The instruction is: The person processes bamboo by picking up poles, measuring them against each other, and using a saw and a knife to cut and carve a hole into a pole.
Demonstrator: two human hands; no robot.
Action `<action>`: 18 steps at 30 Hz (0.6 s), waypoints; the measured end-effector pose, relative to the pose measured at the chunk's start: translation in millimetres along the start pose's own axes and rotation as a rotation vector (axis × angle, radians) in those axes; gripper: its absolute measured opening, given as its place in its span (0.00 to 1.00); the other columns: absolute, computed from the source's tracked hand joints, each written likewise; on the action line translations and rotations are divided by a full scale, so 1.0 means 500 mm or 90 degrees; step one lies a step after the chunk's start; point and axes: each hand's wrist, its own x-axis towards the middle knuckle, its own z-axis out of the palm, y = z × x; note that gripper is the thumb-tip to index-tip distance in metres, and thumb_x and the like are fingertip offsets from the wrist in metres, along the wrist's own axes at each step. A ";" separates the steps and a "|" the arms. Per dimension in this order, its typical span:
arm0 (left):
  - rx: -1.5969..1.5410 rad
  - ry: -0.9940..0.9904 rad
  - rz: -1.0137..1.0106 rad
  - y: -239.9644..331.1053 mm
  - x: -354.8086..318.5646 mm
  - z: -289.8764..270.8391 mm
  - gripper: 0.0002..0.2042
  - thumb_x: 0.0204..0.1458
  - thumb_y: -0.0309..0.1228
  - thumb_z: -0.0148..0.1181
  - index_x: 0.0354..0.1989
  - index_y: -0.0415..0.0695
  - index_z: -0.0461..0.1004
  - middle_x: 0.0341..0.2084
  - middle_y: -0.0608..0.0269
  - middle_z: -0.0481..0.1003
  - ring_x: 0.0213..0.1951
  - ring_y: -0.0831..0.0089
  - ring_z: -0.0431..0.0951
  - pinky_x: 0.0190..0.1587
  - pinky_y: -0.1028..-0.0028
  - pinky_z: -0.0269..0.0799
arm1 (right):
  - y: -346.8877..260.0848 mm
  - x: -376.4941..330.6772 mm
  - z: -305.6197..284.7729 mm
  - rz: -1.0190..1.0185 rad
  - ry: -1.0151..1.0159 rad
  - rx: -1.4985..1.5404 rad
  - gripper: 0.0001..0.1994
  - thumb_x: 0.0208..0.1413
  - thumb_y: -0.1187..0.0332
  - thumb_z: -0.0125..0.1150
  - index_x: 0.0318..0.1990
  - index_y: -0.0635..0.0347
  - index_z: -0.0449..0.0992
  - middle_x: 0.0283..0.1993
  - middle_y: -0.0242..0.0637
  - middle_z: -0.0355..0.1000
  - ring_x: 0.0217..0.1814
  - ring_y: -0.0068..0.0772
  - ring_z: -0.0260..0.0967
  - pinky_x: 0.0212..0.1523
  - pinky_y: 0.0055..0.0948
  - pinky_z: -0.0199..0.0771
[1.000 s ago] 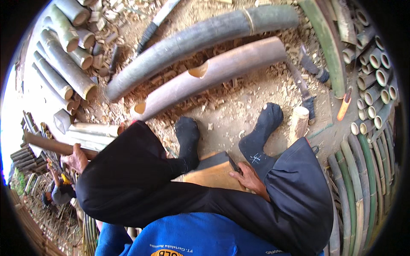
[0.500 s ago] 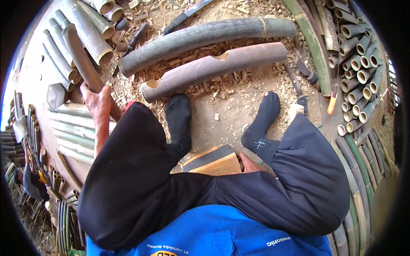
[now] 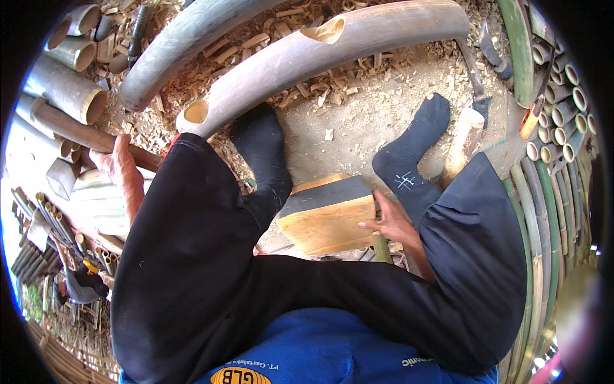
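My left hand [image 3: 119,168] is closed around a brown bamboo pole [image 3: 73,130] that runs up and left from beside my left knee. At the right edge of a wooden block [image 3: 325,221] with a dark top, which sits between my legs, my right hand [image 3: 391,224] has its fingers on the wood. A thin greenish stick [image 3: 380,248] shows just under that hand; whether the hand holds it is unclear. My feet in black socks [image 3: 261,137] rest on the dirt beyond the block.
Two long thick bamboo trunks [image 3: 332,38] with cut holes lie across the ground ahead, among wood chips. Cut bamboo tubes [image 3: 67,89] are stacked at the left, and green poles and tube ends [image 3: 563,96] line the right. A chopping tool [image 3: 476,83] lies near a short log [image 3: 462,142].
My left hand has swung the brown pole from upright to lower at my left. The view has shifted closer to the block. My right hand stays at the block.
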 end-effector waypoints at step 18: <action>-0.130 0.188 0.013 0.067 -0.054 -0.108 0.32 0.38 0.28 0.72 0.56 0.33 0.71 0.41 0.49 0.79 0.40 0.60 0.78 0.49 0.63 0.73 | 0.216 -0.057 -0.028 -0.013 0.208 -0.005 0.29 0.57 0.62 0.72 0.61 0.66 0.68 0.53 0.45 0.75 0.54 0.36 0.76 0.54 0.35 0.76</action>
